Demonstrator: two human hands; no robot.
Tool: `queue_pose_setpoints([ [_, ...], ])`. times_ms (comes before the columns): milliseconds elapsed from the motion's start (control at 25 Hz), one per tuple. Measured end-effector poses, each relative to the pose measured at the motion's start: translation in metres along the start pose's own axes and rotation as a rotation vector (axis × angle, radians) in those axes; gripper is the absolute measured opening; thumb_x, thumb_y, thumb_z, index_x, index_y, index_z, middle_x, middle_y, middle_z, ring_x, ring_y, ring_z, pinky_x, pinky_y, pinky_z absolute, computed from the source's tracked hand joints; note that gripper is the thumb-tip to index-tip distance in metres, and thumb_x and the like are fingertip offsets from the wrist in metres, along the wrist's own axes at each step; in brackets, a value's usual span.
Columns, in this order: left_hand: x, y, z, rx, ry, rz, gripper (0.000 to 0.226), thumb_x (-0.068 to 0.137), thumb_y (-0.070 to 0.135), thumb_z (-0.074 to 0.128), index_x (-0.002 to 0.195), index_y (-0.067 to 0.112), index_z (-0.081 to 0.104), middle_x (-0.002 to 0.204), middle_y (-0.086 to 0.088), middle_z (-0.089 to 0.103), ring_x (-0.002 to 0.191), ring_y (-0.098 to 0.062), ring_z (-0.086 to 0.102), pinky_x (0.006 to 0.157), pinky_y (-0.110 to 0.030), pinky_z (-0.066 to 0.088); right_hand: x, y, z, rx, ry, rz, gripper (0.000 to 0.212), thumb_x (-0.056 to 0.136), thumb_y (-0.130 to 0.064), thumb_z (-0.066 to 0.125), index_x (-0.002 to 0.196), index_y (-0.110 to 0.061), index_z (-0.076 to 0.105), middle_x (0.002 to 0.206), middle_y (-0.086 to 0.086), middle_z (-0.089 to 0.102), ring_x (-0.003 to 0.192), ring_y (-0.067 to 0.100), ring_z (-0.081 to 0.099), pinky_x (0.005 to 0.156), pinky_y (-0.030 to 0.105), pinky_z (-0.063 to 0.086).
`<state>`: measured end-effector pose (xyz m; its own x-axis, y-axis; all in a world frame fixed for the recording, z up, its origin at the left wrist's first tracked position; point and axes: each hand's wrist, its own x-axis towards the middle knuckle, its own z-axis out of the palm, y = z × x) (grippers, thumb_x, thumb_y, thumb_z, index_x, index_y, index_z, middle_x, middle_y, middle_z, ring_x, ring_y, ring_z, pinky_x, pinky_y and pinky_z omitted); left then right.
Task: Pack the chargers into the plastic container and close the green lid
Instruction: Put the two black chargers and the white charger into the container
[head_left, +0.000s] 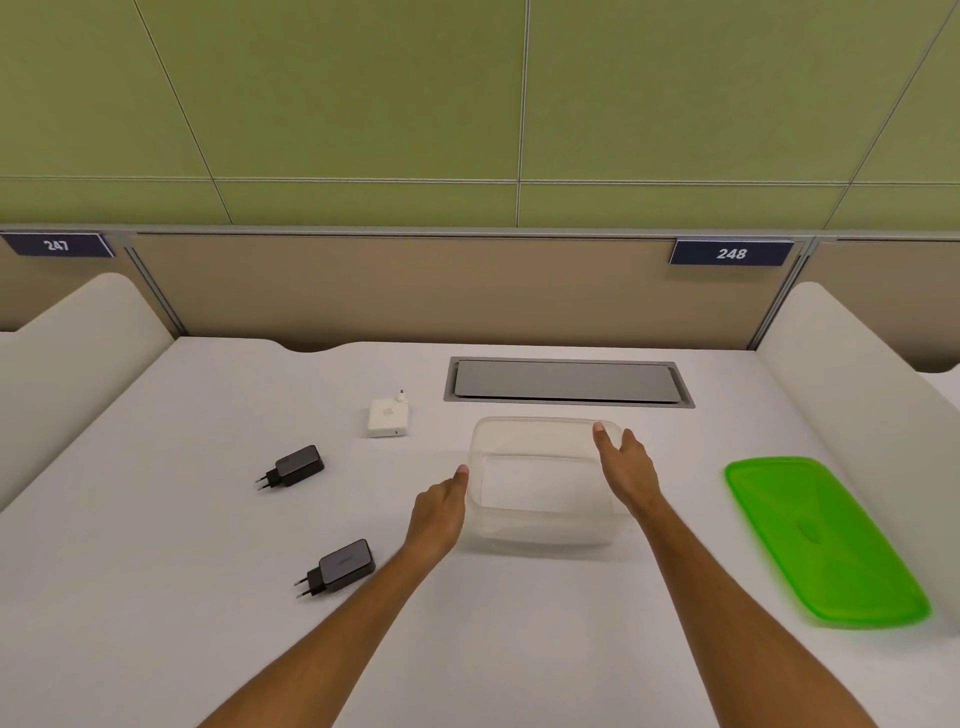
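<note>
Both hands, left (439, 512) and right (626, 470), fingers extended, flank empty clear container (543, 525); grip unclear. Black chargers (343, 567) (296, 466) left of left fingertips; green lid (821, 540) right.

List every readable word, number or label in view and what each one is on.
"247": dark blue sign on the partition, far left.
"248": dark blue sign on the partition, right.
White charger: faint mark on top, too blurred to read.
Two black chargers: any print is too small to read.
Green lid: no text visible.
</note>
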<state>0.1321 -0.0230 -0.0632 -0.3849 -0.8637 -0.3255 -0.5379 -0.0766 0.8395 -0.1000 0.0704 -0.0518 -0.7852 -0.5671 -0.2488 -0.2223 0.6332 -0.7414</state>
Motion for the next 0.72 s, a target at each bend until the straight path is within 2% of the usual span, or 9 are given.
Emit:
queue_pose_setpoints([
  [80, -0.011, -0.019, 0.000, 0.037, 0.014, 0.100, 0.041, 0.098, 0.044, 0.030, 0.109, 0.022, 0.063, 0.104, 0.009, 0.058, 0.103, -0.017, 0.051, 0.092, -0.030, 0.038, 0.000, -0.002, 0.004, -0.106, 0.060, -0.030, 0.076, 0.096, -0.058, 0.032, 0.150, -0.005, 0.025, 0.156, 0.017, 0.031, 0.141, 0.037, 0.033, 0.113, 0.051, 0.029],
  [120, -0.014, -0.032, 0.000, 0.101, 0.022, 0.148, 0.037, 0.099, 0.042, 0.030, 0.114, 0.025, 0.060, 0.111, 0.009, 0.059, 0.110, -0.018, 0.050, 0.097, -0.029, 0.036, -0.001, -0.004, 0.006, -0.160, 0.095, -0.066, 0.074, 0.097, -0.056, 0.032, 0.149, -0.004, 0.027, 0.155, 0.017, 0.032, 0.140, 0.036, 0.033, 0.113, 0.051, 0.028],
  [160, -0.016, -0.047, 0.000, 0.192, 0.021, 0.183, 0.042, 0.099, 0.043, 0.028, 0.126, 0.022, 0.053, 0.128, 0.006, 0.055, 0.125, -0.019, 0.045, 0.107, -0.030, 0.031, -0.003, -0.008, 0.008, -0.200, 0.128, -0.116, 0.072, 0.097, -0.054, 0.033, 0.149, -0.004, 0.028, 0.154, 0.016, 0.033, 0.141, 0.035, 0.033, 0.113, 0.051, 0.027],
  [240, -0.015, -0.075, 0.001, 0.399, -0.018, 0.240, 0.069, 0.093, 0.057, 0.014, 0.146, 0.014, 0.028, 0.155, 0.000, 0.027, 0.145, -0.016, 0.018, 0.119, -0.029, 0.010, -0.008, -0.020, 0.014, -0.242, 0.176, -0.242, 0.070, 0.098, -0.052, 0.036, 0.149, -0.004, 0.029, 0.155, 0.016, 0.032, 0.143, 0.032, 0.030, 0.115, 0.048, 0.024],
  [320, -0.011, -0.098, 0.002, 0.567, -0.058, 0.323, 0.100, 0.075, 0.073, -0.013, 0.149, 0.013, 0.015, 0.160, -0.001, 0.011, 0.148, -0.014, 0.003, 0.118, -0.025, -0.005, -0.016, -0.037, 0.022, -0.273, 0.190, -0.373, 0.069, 0.098, -0.050, 0.038, 0.149, -0.005, 0.029, 0.155, 0.014, 0.032, 0.144, 0.029, 0.028, 0.117, 0.046, 0.021],
  [360, -0.009, -0.105, 0.002, 0.637, -0.067, 0.354, 0.106, 0.069, 0.073, -0.023, 0.149, 0.012, 0.012, 0.161, -0.002, 0.006, 0.148, -0.014, -0.001, 0.117, -0.023, -0.011, -0.021, -0.045, 0.027, -0.297, 0.180, -0.433, 0.068, 0.098, -0.050, 0.038, 0.149, -0.006, 0.029, 0.156, 0.013, 0.032, 0.145, 0.028, 0.027, 0.118, 0.046, 0.020],
  [440, -0.004, -0.116, 0.004, 0.737, -0.056, 0.400, 0.104, 0.071, 0.069, -0.026, 0.149, 0.010, 0.009, 0.161, -0.004, 0.003, 0.148, -0.017, -0.004, 0.112, -0.021, -0.020, -0.036, -0.060, 0.040, -0.386, 0.134, -0.562, 0.069, 0.097, -0.052, 0.037, 0.150, -0.009, 0.028, 0.157, 0.011, 0.030, 0.146, 0.026, 0.024, 0.119, 0.045, 0.018],
  [600, 0.009, -0.117, 0.003, 0.854, -0.042, 0.439, 0.087, 0.085, 0.063, -0.011, 0.149, 0.009, 0.011, 0.161, -0.007, 0.005, 0.147, -0.020, -0.003, 0.114, -0.028, -0.019, -0.064, -0.081, 0.072, -0.605, -0.043, -0.776, 0.071, 0.096, -0.058, 0.030, 0.153, -0.015, 0.021, 0.161, 0.006, 0.021, 0.149, 0.024, 0.017, 0.122, 0.045, 0.008],
  [720, 0.017, -0.113, 0.006, 0.903, -0.059, 0.392, 0.075, 0.088, 0.054, 0.006, 0.149, 0.012, 0.010, 0.160, -0.009, 0.010, 0.148, -0.023, 0.002, 0.119, -0.039, -0.007, -0.085, -0.090, 0.104, -0.703, -0.191, -0.905, 0.071, 0.097, -0.056, 0.033, 0.153, -0.016, 0.019, 0.162, 0.007, 0.019, 0.149, 0.025, 0.016, 0.121, 0.045, 0.005],
])
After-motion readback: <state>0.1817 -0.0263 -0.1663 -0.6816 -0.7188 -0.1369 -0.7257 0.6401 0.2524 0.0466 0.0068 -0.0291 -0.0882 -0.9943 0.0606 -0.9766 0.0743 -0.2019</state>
